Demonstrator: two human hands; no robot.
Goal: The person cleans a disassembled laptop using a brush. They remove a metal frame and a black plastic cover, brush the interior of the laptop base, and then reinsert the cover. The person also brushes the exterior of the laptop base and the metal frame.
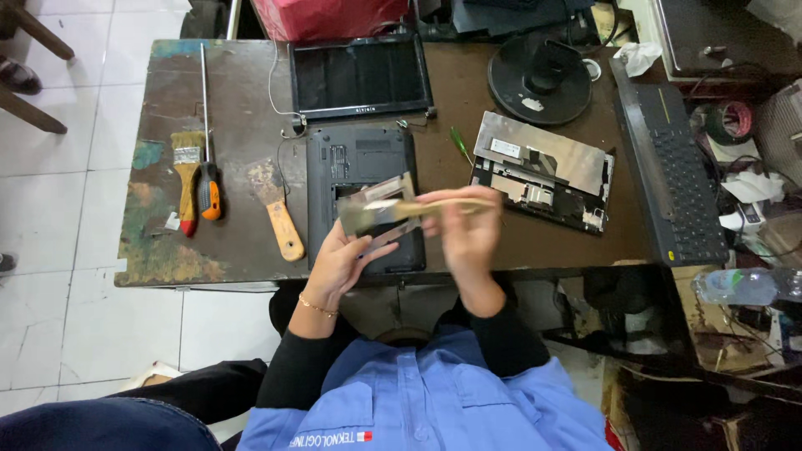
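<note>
My left hand (pixel 341 266) holds a small flat rectangular part (pixel 391 194) up over the open black laptop base (pixel 357 163). My right hand (pixel 468 230) grips a wooden-handled brush (pixel 393 209) and holds its bristle end against that part. The brush is blurred. Both hands hover just above the near edge of the dark worn table (pixel 242 117).
A laptop screen (pixel 359 77) lies behind the base. A laptop cover panel (pixel 543 171) and a green screwdriver (pixel 460 144) lie to the right, a black keyboard (pixel 672 175) further right. Left of the base lie two paintbrushes (pixel 278 213) (pixel 189 179) and a long screwdriver (pixel 206 142). A black round stand (pixel 540 79) sits at the back.
</note>
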